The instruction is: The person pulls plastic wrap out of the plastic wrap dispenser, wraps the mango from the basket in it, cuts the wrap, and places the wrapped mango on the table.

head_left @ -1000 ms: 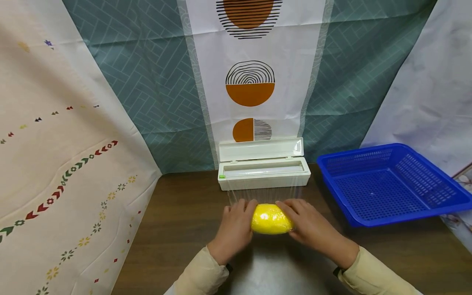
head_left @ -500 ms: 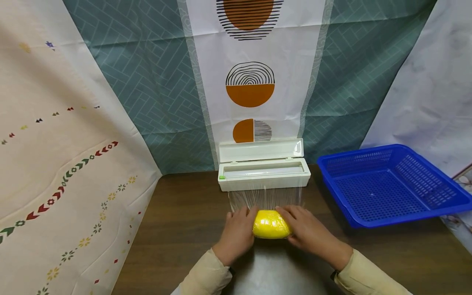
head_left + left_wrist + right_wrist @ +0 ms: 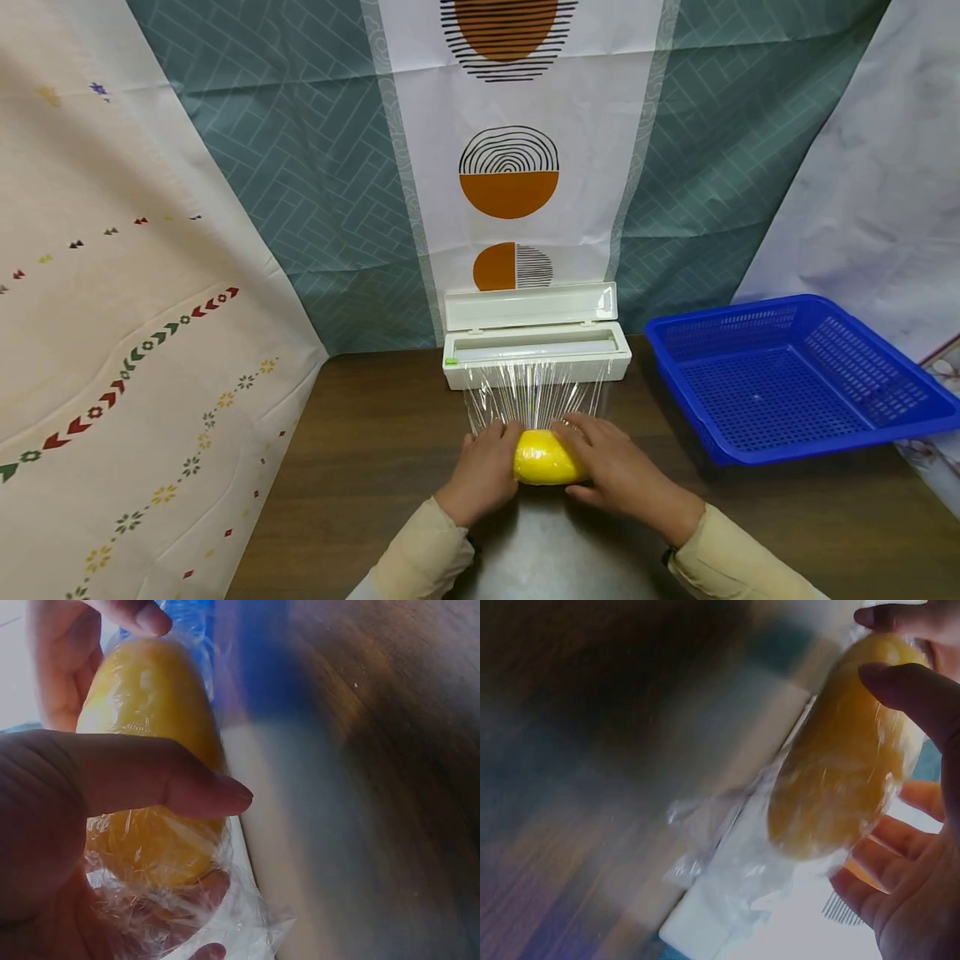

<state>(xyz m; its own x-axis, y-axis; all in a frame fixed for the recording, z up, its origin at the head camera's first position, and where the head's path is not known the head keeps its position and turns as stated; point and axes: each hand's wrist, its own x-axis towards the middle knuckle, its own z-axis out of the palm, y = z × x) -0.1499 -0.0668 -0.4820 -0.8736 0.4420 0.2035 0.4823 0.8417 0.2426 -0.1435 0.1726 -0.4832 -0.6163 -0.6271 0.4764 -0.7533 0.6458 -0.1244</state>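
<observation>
A smooth, yellow oblong fruit wrapped in clear cling film lies crosswise between both hands, over the front part of the table. My left hand grips its left end, the thumb lying across it in the left wrist view. At the other end my right hand holds it, thumb on the near side and fingers on the far side. Stretched, creased cling film runs from the fruit back to a white cling film dispenser whose lid stands up. Loose film bunches beyond the fruit's end in the right wrist view.
To the right stands a blue plastic basket with perforated walls. The brown wooden table ends at a patterned cloth behind and a pale cloth on the left.
The fruit and both hands have come slightly nearer to me, drawing more film from the dispenser. The film now looks tauter and brighter. My right hand has shifted inward over the fruit.
</observation>
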